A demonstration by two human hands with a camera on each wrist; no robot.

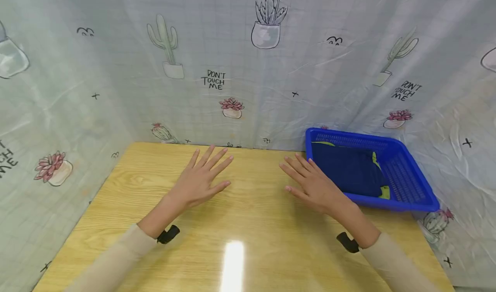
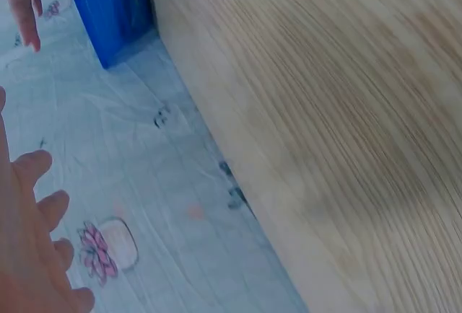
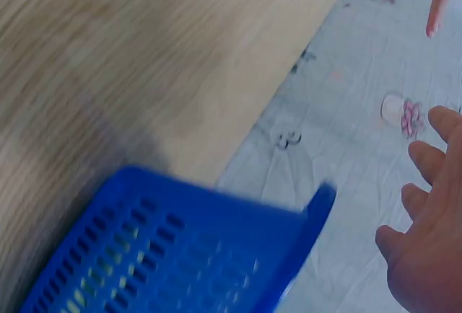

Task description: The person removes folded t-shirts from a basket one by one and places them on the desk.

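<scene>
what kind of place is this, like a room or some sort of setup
Probably a small screened-off workspace: a wood-grain table with cactus-print sheeting around its far and side edges, and a blue basket of dark cloth.

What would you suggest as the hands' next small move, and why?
Perhaps move the right hand toward the navy cloth with lime edges in the blue perforated plastic basket, since that hand is empty and nearer it than the left hand.
</scene>
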